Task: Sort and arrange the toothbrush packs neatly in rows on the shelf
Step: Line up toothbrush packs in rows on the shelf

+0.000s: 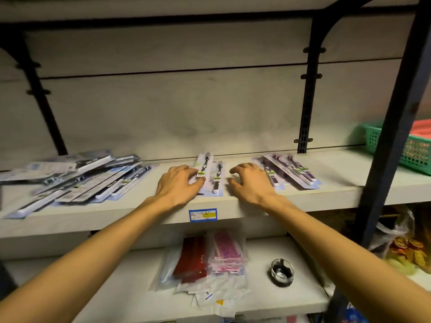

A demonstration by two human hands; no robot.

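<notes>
Lying between the hands [179, 183] [250, 183], two toothbrush packs [211, 177].

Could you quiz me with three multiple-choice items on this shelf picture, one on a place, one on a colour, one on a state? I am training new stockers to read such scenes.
1. Where does the untidy heap of toothbrush packs lie?
A. at the left of the shelf
B. in the green basket
C. on the lower shelf

2. What colour is the basket at the right edge?
A. blue
B. green
C. black

3. How is the left hand placed?
A. curled round a pack lifted off the shelf
B. hanging below the shelf
C. fingers resting on a pack that lies flat

Key: 1 A, the heap sits left of both hands on the shelf. 2 B, its mesh wall is green. 3 C, the fingers lie on the middle packs, while the right hand hovers beside them.
</notes>
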